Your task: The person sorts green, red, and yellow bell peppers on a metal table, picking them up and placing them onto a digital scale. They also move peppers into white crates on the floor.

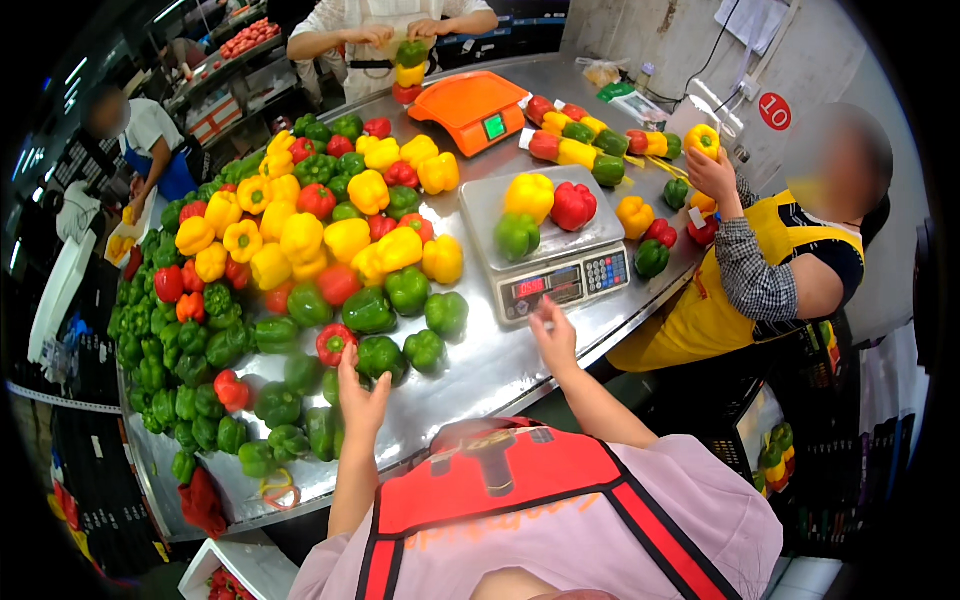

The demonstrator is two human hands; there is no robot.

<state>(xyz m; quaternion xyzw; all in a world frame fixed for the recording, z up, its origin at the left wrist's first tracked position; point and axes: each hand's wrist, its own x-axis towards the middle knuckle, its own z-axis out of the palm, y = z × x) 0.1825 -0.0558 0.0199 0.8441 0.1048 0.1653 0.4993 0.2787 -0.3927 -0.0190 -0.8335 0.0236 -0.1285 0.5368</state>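
Note:
My left hand is spread open, its fingers beside a red bell pepper and a green bell pepper at the pile's near edge. My right hand is held just in front of the display of a silver digital scale. Its fingers are loosely bent with nothing visible in them. On the scale's pan lie a yellow bell pepper, a red bell pepper and a green bell pepper.
Mixed peppers cover the left of the metal table. An orange scale stands farther back. Packed three-color peppers lie at the back right. A co-worker in a yellow apron holds a yellow pepper. Another person handles stacked peppers opposite.

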